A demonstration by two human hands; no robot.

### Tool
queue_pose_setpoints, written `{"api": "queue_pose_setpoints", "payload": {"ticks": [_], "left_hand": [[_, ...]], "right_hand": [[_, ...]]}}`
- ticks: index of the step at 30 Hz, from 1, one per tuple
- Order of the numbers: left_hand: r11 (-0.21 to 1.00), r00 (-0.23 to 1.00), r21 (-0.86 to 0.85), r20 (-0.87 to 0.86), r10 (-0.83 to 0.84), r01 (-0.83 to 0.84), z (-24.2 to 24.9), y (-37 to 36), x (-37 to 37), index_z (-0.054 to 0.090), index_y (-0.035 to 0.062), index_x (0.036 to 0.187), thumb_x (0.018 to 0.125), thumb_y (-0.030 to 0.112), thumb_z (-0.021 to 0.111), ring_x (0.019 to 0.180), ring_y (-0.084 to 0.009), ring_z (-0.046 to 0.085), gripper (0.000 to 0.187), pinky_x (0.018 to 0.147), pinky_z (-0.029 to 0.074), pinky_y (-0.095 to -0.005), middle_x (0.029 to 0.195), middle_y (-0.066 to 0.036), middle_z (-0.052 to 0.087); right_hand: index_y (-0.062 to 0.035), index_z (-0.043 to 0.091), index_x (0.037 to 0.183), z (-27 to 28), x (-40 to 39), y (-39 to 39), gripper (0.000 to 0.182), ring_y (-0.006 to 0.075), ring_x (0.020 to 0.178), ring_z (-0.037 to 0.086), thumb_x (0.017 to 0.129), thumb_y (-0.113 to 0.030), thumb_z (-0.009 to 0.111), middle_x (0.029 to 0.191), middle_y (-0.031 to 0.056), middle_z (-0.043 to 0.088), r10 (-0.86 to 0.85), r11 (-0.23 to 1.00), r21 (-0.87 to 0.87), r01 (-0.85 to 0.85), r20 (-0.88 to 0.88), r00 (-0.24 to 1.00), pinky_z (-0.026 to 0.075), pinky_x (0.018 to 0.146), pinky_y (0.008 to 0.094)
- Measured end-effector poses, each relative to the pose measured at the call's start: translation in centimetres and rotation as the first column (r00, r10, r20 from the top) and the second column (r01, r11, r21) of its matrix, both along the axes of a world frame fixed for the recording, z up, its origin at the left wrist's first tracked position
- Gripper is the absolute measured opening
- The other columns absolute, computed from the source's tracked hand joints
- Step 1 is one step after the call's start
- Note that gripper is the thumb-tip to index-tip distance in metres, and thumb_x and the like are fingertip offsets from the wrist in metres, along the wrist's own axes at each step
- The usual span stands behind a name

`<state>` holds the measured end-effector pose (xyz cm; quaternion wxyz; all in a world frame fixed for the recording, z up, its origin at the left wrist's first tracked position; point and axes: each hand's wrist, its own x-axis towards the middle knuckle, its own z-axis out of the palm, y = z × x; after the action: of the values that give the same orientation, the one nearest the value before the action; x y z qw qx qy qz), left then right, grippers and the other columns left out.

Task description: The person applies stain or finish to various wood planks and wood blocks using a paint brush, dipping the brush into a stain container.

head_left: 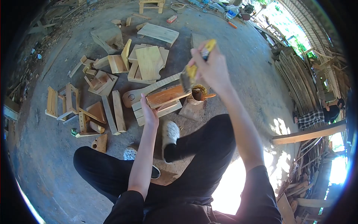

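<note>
My right hand (212,67) is raised and grips a yellow-handled paintbrush (193,69), bristles down over one end of a short wooden block (166,96). My left hand (148,112) holds that block from below at its near end; its top face looks wet and darker orange. Just right of the block stands a small can of brown varnish (198,93) on a flat board (192,109). I sit on the concrete floor with my legs bent, in black trousers and white perforated shoes (169,133).
Many cut wood pieces and boards (149,61) lie scattered on the floor ahead and to the left. Stacked lumber (294,78) lines the right side. A person in a checked garment (320,114) is at the far right. A stool (151,5) stands far back.
</note>
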<state>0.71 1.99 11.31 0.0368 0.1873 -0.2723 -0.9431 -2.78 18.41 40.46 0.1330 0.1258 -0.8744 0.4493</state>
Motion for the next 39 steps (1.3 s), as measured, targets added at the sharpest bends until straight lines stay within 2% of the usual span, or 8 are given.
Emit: {"api": "queue_pose_setpoints", "payload": {"ticks": [7,12,15,21,26,30,32,39], "left_hand": [[0.998,1.000,-0.055,-0.003,0.031,-0.031,-1.2,0.0,-1.1,0.052,0.0108,0.142,0.110,0.057,0.047,0.133,-0.0229,0.060,0.056,0.108,0.052,-0.0440,0.139,-0.009,0.062],[1.000,1.000,0.019,0.007,0.005,-0.005,0.0,-0.6,-0.2,0.053,0.0153,0.147,0.107,0.056,0.055,0.133,-0.0190,0.059,0.056,0.113,0.044,-0.0393,0.143,-0.004,0.061],[1.000,0.995,0.025,-0.095,0.002,0.000,-5.1,-0.9,-1.5,0.053,0.0131,0.146,0.108,0.052,0.055,0.132,-0.0215,0.060,0.054,0.112,0.046,-0.0451,0.144,-0.005,0.060],[0.998,0.999,-0.060,0.033,0.023,-0.021,-3.1,-1.0,-0.7,0.050,0.0100,0.148,0.111,0.051,0.051,0.137,-0.0277,0.057,0.055,0.112,0.047,-0.0570,0.148,-0.008,0.058],[0.983,1.000,-0.181,0.014,0.007,-0.005,-2.0,-0.6,0.0,0.046,0.0099,0.151,0.112,0.056,0.046,0.139,-0.0265,0.054,0.061,0.113,0.047,-0.0547,0.149,-0.010,0.054],[0.973,0.999,-0.229,0.044,0.021,-0.010,-1.9,-0.6,0.2,0.042,0.0088,0.156,0.111,0.060,0.043,0.142,-0.0266,0.051,0.068,0.114,0.046,-0.0537,0.150,-0.011,0.051],[0.971,0.999,-0.239,0.043,0.015,-0.004,-1.1,-0.5,0.4,0.040,0.0077,0.157,0.111,0.061,0.043,0.143,-0.0276,0.050,0.070,0.115,0.046,-0.0542,0.151,-0.013,0.050],[0.956,0.998,-0.289,0.017,0.054,-0.047,-1.5,-0.4,0.4,0.040,0.0046,0.157,0.111,0.061,0.044,0.144,-0.0300,0.051,0.073,0.118,0.044,-0.0550,0.152,-0.015,0.050]], "right_hand": [[-0.0019,0.044,0.110,-9.9,1.8,-6.4,0.018,0.0178,0.050,0.067,0.106,-0.009,0.060,0.076,0.0143,0.073,0.087,0.923,-0.384,-0.039,0.109,0.990,0.050,0.041,0.0302],[-0.0032,0.044,0.111,-14.8,3.0,-6.5,0.015,0.0121,0.048,0.062,0.107,-0.006,0.058,0.078,0.0135,0.073,0.038,0.809,-0.585,0.064,0.161,0.986,0.047,0.040,0.0263],[-0.0034,0.044,0.112,-15.9,1.9,-4.3,0.015,0.0120,0.047,0.062,0.107,-0.006,0.058,0.079,0.0143,0.074,-0.019,0.796,-0.593,0.117,0.168,0.986,0.047,0.040,0.0259],[-0.0038,0.045,0.112,-15.0,-0.3,2.5,0.014,0.0137,0.052,0.066,0.107,-0.006,0.058,0.080,0.0145,0.075,-0.149,0.847,-0.503,0.174,0.090,0.985,0.048,0.041,0.0268],[-0.0032,0.045,0.111,-13.4,-0.3,5.5,0.015,0.0153,0.055,0.069,0.107,-0.006,0.060,0.080,0.0146,0.075,-0.369,0.926,-0.156,0.344,-0.170,0.914,0.052,0.044,0.0271],[-0.0047,0.041,0.111,-12.5,1.8,2.0,0.018,0.0151,0.058,0.069,0.108,-0.006,0.059,0.085,0.0151,0.072,-0.322,0.887,-0.395,0.240,-0.153,0.934,0.051,0.044,0.0262],[-0.0050,0.040,0.112,-12.9,2.7,-0.4,0.019,0.0157,0.061,0.070,0.108,-0.005,0.059,0.087,0.0151,0.072,-0.088,0.741,-0.669,0.048,-0.026,0.996,0.053,0.045,0.0266],[-0.0035,0.040,0.114,-15.8,1.8,-0.5,0.018,0.0140,0.058,0.069,0.108,-0.004,0.058,0.082,0.0144,0.071,-0.175,0.841,-0.519,0.154,0.008,0.985,0.053,0.043,0.0256]]}}
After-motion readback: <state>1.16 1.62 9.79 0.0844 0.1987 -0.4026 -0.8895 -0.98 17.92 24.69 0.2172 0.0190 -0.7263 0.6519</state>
